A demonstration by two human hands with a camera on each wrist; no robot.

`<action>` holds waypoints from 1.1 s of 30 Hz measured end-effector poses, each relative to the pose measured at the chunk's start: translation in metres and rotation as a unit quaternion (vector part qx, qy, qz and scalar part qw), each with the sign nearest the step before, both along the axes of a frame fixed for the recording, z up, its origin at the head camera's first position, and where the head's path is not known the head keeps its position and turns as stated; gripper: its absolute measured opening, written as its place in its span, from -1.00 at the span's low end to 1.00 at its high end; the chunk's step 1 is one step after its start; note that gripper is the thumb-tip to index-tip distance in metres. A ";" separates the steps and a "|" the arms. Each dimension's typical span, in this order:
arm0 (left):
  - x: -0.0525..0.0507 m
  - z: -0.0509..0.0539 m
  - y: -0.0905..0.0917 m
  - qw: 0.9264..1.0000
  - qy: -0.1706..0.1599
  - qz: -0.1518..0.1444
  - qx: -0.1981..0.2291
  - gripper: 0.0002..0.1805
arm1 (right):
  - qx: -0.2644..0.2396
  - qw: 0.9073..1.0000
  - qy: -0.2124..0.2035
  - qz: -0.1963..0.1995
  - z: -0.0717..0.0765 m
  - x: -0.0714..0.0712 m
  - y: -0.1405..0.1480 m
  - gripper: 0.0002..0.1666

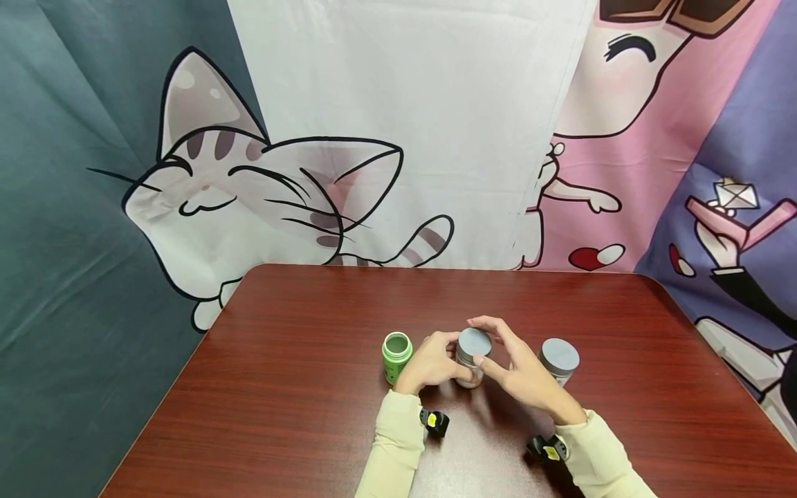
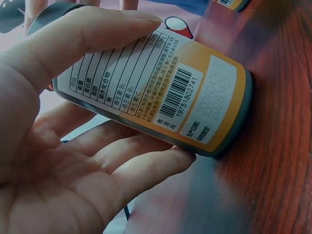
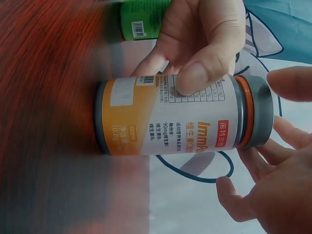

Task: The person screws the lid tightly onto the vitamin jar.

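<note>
Right, head view first. Counter [image 1: 280, 387] is red-brown wood grain, far corners rounded, pale glare at the near side. Behind it hangs a printed cloth backdrop [image 1: 405, 83]: teal at the left with soft folds, white in the middle, then pink, then blue-violet. Cartoon cat [image 1: 249, 187] spans teal and white; other figures at the right are cut off by the frame. On the counter, a row of three: green bottle [image 1: 396, 363] uncapped, middle bottle [image 1: 476, 378] upright with grey lid [image 1: 474, 344], second grey-lidded bottle [image 1: 560, 356]. Hands are close together, both at the middle bottle: left hand [image 1: 434, 363] grips its body, right hand [image 1: 519, 370] curves round the lid. Cream sleeves [image 1: 398, 425], small black camera at each wrist.

Left wrist view: thumb across the white-and-orange label, fingers on the far side. Barcode [image 2: 180, 92] and date panel readable; dark base sits on the counter, grain clear beside it.

Right wrist view: thumb on one side of the lid, fingers on the other; can't tell how firm. Orange band shows just under the lid. Left thumb presses the label. Counter grain blurs, white cloth behind.
</note>
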State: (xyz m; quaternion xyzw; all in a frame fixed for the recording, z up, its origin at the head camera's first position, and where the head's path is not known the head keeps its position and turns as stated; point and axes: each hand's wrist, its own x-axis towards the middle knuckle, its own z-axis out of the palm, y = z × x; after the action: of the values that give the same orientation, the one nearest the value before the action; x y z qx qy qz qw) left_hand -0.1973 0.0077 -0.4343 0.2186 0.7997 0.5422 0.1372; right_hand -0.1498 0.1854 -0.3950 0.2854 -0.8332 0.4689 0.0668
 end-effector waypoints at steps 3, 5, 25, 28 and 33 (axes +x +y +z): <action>0.000 0.000 0.000 1.000 -0.003 0.002 0.000 -0.53 | -0.001 1.000 0.001 0.003 -0.011 -0.007 0.005 -0.41; 0.000 0.000 0.000 1.000 -0.005 0.001 0.003 -0.52 | -0.006 1.000 0.001 0.007 -0.014 -0.009 0.006 -0.42; 0.000 0.000 0.001 1.000 -0.002 0.001 0.011 -0.54 | 0.022 0.996 0.061 -0.064 -0.019 -0.010 0.000 -0.44; -0.001 -0.001 0.001 1.000 -0.003 0.000 0.011 -0.55 | 0.026 0.993 0.077 -0.081 -0.021 -0.010 -0.001 -0.43; -0.001 -0.002 0.001 1.000 0.001 0.000 0.008 -0.55 | 0.037 0.994 0.048 -0.091 -0.009 -0.003 -0.005 -0.33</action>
State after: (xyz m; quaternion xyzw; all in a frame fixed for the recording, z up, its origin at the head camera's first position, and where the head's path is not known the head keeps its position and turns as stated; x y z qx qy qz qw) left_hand -0.1980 0.0086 -0.4363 0.2197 0.7956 0.5483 0.1348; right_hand -0.1524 0.1803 -0.4040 0.2323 -0.8682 0.4160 0.1384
